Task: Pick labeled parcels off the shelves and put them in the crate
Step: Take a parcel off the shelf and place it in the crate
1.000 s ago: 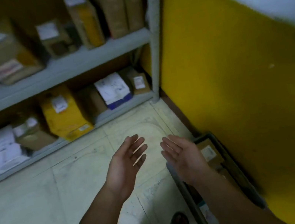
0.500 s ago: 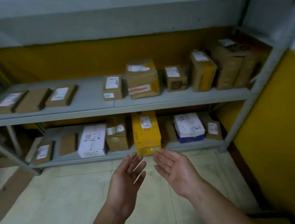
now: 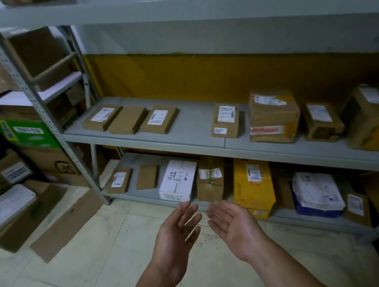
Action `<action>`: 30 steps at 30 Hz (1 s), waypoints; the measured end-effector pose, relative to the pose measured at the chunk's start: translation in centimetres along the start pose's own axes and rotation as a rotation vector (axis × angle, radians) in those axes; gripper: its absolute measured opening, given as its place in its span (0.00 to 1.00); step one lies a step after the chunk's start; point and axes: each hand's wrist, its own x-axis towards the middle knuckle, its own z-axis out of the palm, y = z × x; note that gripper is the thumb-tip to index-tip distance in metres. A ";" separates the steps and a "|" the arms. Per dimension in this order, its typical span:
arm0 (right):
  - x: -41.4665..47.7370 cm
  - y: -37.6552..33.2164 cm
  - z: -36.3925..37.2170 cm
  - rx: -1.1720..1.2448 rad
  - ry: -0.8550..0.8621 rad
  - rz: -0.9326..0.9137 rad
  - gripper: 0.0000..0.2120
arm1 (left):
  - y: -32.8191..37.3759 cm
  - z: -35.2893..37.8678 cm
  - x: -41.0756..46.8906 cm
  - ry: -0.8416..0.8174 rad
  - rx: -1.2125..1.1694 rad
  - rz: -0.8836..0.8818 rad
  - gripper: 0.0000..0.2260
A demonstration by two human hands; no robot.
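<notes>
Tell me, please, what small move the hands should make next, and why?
Probably reach both forward to the brown cardboard parcel with a white label on the grey metal bottom shelf: the left hand and right hand are open, empty, and held in front of it.

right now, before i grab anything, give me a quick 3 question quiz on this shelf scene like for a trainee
1. True or false: the left hand and the right hand each hold a parcel.
2. The yellow box stands on which shelf? A) top B) middle C) bottom
3. Fill in: of the three flat brown parcels lying side by side at the left end of the middle shelf, the ____ one shows no label.

Key: 1 false, both hands are open and empty; 2 C; 3 middle.
</notes>
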 end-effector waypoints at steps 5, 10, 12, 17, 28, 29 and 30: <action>6.4 -1.2 4.7 -0.040 -0.025 0.004 0.12 | 3.7 -1.9 5.7 0.029 -0.006 0.020 0.15; 14.8 -4.3 10.7 -0.024 -0.047 0.024 0.12 | 9.7 -3.2 14.0 0.088 0.039 0.042 0.15; 17.4 -5.5 12.8 -0.026 -0.055 0.042 0.12 | 11.9 -3.6 16.6 0.094 0.067 0.052 0.16; 24.0 -7.7 17.5 -0.072 -0.065 0.083 0.13 | 17.0 -4.3 22.6 0.141 0.065 0.081 0.14; 35.2 -8.0 26.0 0.030 0.096 0.003 0.11 | 26.1 -9.4 37.8 0.011 0.194 -0.030 0.14; 35.7 -7.9 26.5 0.044 0.121 -0.010 0.13 | 26.8 -9.8 38.7 -0.004 0.224 -0.034 0.14; 36.4 -7.7 27.6 0.056 0.145 -0.021 0.14 | 28.0 -10.4 39.9 -0.022 0.257 -0.042 0.14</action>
